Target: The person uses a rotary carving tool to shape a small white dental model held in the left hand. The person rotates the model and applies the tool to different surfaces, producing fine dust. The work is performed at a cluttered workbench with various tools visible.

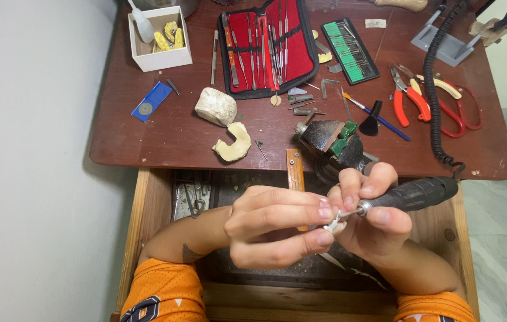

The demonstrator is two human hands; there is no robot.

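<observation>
The left hand (271, 226) pinches a small white piece (332, 224) tight so it stays put, and the right hand (369, 217) just beside it grips a black grinding tool (411, 195), tip touching the piece

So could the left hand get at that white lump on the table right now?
Probably not at once: the left hand is pinching a small white piece against the rotary tool over the open drawer. The path to the white lump looks free.
</observation>
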